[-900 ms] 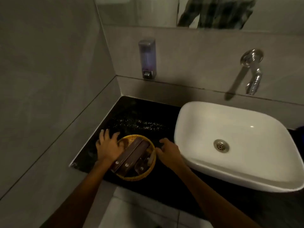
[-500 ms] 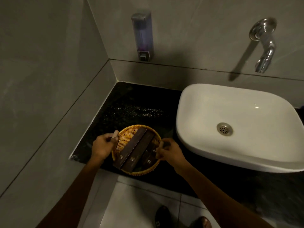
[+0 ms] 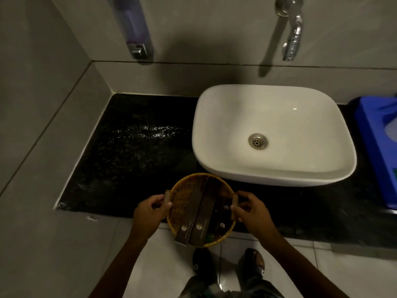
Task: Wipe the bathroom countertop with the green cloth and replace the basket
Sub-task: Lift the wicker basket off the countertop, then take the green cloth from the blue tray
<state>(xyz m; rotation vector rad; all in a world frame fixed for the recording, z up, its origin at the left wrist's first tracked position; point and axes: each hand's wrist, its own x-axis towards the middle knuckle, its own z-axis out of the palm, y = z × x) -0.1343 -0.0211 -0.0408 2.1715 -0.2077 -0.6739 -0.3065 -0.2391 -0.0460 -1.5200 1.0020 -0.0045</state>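
Basket of round woven golden wicker (image 3: pixel 191 203), loaded with long dark brown boxes (image 3: pixel 196 214), hangs over the front edge of the black speckled stone bench (image 3: pixel 133 151); our left hand (image 3: pixel 149 214) and right hand (image 3: pixel 252 209) each pinch a side handle. We judge wiping not begun: no green cloth shows, and replacing the basket comes last.

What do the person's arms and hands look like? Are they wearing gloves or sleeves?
No gloves and no sleeves in view. The left hand and right hand are bare, and both forearms are bare up to the picture's edge. I see no rings, watch or bracelets.
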